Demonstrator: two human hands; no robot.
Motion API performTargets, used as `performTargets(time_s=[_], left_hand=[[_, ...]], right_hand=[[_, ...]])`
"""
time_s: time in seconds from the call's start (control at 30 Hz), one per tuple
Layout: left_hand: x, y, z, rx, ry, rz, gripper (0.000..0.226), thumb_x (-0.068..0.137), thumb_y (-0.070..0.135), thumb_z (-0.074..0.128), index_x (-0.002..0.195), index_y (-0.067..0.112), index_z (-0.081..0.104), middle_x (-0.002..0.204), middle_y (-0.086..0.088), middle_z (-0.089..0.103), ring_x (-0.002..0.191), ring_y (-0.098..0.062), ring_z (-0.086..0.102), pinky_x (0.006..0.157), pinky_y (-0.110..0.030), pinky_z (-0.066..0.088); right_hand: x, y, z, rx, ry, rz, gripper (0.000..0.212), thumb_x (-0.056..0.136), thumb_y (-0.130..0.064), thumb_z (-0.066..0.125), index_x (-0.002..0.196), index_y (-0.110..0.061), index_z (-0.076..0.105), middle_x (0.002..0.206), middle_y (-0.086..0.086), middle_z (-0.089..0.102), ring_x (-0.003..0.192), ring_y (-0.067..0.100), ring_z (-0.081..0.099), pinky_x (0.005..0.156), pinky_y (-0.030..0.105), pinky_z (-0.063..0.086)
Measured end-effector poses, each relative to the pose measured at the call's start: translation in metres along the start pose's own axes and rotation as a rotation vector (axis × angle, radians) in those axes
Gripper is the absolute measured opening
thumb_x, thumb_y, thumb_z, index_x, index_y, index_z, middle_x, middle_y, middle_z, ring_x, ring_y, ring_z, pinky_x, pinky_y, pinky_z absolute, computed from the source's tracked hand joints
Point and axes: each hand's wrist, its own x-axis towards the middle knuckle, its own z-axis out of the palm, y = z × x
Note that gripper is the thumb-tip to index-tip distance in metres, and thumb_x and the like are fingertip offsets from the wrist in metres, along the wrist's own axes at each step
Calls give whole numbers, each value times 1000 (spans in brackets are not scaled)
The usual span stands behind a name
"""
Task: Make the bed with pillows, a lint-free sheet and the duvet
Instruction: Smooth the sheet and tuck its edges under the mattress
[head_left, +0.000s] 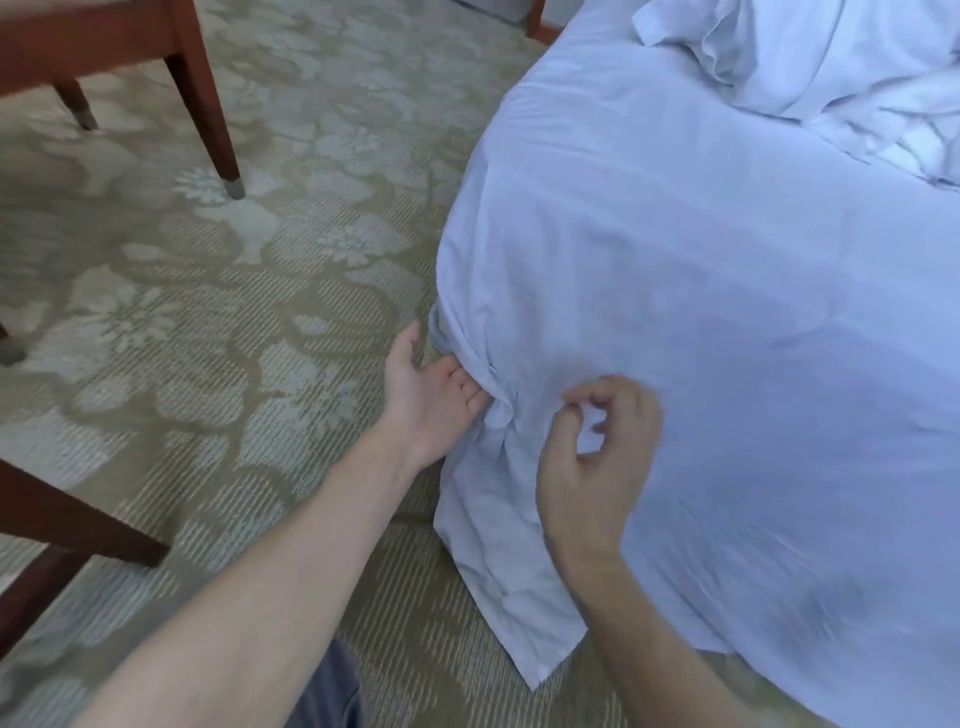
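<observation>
A white sheet (701, 291) covers the bed and hangs over its near corner, with a loose flap (498, 571) reaching down to the carpet. My left hand (434, 395) is palm up at the corner, its straight fingertips pushed into a bunched fold of the sheet under the mattress edge. My right hand (597, 447) hovers over the draped side of the sheet with its fingers curled, thumb near the forefinger; it is blurred and no cloth shows between the fingers. A crumpled white duvet (883, 78) and a pillow (691, 31) lie at the far end of the bed.
Patterned green-beige carpet (234, 312) covers the floor left of the bed. Dark wooden furniture legs (208, 104) stand at the upper left, and another wooden piece (67, 519) juts in at the lower left. A wooden leg (535, 15) shows beyond the bed's far side.
</observation>
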Motion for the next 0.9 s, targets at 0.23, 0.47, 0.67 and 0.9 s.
performTargets(time_s=[0.23, 0.47, 0.67, 0.9], left_hand=[[7, 14, -5, 45, -83, -86, 88, 92, 69, 50, 144, -2, 50, 139, -22, 61, 131, -38, 57, 119, -49, 37], [2, 18, -16, -22, -141, -110, 97, 89, 74, 49, 146, -5, 45, 144, -24, 56, 138, -38, 50, 123, -47, 30], [5, 17, -14, 137, -71, -47, 86, 92, 69, 47, 144, 1, 50, 139, -19, 62, 132, -32, 58, 121, -40, 36], [-8, -10, 3, 217, 135, 84, 65, 100, 53, 50, 142, 4, 53, 133, -11, 66, 125, -21, 62, 115, -36, 43]], right_hand=[[-33, 49, 66, 1016, -312, 1708, 50, 103, -42, 45, 122, 0, 63, 116, 14, 70, 105, 24, 66, 82, 29, 48], [0, 62, 114, 1403, 171, 1655, 22, 99, -22, 52, 92, -10, 69, 89, 5, 70, 89, 13, 67, 95, 23, 52], [9, 59, 68, 897, 288, 1238, 32, 97, 1, 55, 127, -2, 65, 120, 10, 72, 98, 15, 70, 86, 21, 57], [48, 51, 32, 1016, 293, 1469, 39, 96, -10, 44, 130, 1, 59, 131, 21, 63, 116, 37, 65, 103, 48, 52]])
